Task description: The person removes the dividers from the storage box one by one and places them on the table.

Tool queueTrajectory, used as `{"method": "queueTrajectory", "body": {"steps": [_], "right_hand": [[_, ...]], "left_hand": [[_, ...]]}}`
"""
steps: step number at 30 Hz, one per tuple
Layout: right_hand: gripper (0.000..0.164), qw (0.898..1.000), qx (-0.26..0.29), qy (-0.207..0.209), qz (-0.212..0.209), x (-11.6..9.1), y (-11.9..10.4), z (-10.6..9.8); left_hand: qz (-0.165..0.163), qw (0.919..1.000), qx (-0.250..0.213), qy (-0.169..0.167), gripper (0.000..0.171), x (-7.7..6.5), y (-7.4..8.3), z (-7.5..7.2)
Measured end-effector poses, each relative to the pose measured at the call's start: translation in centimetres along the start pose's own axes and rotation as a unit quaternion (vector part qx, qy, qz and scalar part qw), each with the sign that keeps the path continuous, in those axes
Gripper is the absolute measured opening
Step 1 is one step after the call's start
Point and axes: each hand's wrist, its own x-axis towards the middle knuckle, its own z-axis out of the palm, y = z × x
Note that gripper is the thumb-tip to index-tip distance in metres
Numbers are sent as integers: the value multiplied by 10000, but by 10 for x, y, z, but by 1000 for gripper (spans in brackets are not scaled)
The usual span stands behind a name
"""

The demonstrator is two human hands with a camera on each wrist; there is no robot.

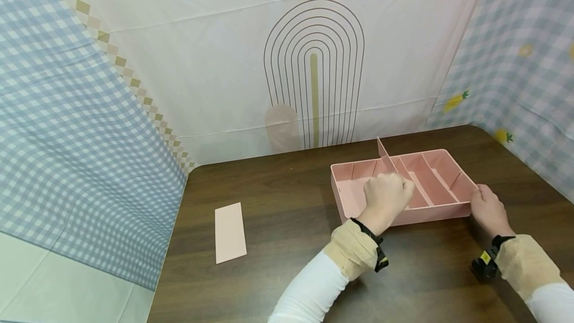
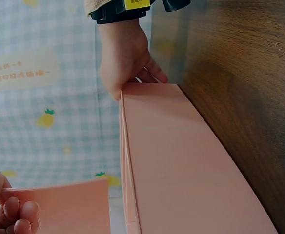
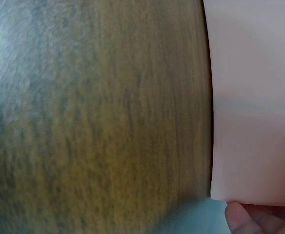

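A pink divided organizer box sits on the right part of the table, with several compartments at its right and a wider one at its left. My left hand is above the box and pinches a thin pink divider panel between thumb and curled fingers. In the left wrist view that divider panel stands upright near the box's rim; its lower edge is hidden. My right hand grips the box's front right corner, also seen in the right wrist view, where the fingers touch the wall's end.
Another flat pink panel lies on the left of the brown wooden table. A pale printed curtain hangs behind the table, with blue checked cloth at the left and more checked cloth at the right.
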Motion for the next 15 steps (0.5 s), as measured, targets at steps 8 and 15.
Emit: {"method": "queueTrajectory", "body": {"steps": [8,15], "right_hand": [[49,10000,26,21,-7,0,0,0],[48,10000,4,-6,-16,0,1,-1]], "left_hand": [[76,9995,-135,272,44,0,1,-2],[107,9984,-247,506,42,-1,0,-6]]}}
